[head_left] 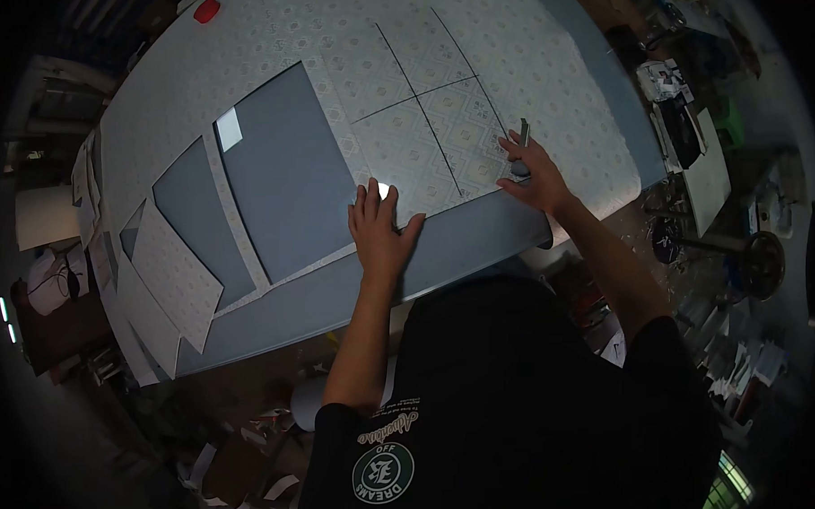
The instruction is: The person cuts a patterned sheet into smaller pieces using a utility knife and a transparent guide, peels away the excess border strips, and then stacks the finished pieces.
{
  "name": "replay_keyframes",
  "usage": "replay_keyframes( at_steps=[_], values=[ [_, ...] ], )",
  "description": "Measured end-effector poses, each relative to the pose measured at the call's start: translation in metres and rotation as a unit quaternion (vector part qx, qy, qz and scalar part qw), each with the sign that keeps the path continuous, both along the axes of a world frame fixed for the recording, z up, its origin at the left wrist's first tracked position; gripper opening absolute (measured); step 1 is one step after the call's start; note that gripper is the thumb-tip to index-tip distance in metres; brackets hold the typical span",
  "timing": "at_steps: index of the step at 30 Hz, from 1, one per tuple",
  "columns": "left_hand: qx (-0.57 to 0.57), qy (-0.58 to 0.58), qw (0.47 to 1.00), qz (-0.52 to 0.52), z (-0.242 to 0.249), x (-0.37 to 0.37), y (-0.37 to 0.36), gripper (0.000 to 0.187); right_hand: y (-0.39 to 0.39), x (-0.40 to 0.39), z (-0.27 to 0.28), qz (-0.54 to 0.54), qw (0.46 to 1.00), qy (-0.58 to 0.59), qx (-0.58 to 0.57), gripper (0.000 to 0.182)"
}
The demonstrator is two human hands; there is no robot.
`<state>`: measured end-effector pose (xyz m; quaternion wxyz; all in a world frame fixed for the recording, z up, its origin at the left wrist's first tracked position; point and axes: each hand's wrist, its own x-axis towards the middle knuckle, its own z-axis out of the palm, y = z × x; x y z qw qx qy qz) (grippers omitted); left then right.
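While the left hand (383, 245) lies, fingers slightly spread, on the patterned sheet (557, 98) beside an opening (285, 169), the right hand (543, 180) curls around a grey cutter (524, 131) near dark lines (417, 97). Judged: steadying step; moving the cutter calls for a firmly held sheet.

Workshop, dim. Broad work table (480, 223) topped with patterned sheet (540, 71), ruled with dark lines, panels cut out. Loose cut pieces (175, 269) at one end. Stool (763, 265) nearby; scraps (736, 360) piled at floor level.
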<state>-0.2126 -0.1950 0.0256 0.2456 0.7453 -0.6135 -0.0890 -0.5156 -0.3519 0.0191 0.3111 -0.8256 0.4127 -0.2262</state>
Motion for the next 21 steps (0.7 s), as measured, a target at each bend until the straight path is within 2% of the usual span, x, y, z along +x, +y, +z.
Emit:
replay_keyframes(
  at_steps=[4,8,13,21],
  values=[
    [-0.010,0.005,1.000,0.002,-0.0028,-0.0015,-0.0009,0.067,-0.0008,-0.0005,-0.0067,0.018,0.999,-0.010,-0.039,0.078],
    [-0.026,0.007,1.000,0.008,-0.0053,-0.0032,0.0023,0.066,0.0008,-0.0008,-0.0051,0.012,0.999,-0.002,-0.035,0.079],
    [0.007,-0.003,1.000,0.005,0.0004,-0.0026,-0.0010,0.066,-0.0014,-0.0010,-0.0055,0.014,1.000,-0.007,-0.013,0.079],
    [-0.002,0.001,1.000,0.019,0.0000,-0.0061,-0.0017,0.065,-0.0034,0.0013,0.0010,0.018,1.000,-0.005,-0.017,0.073]
  ],
)
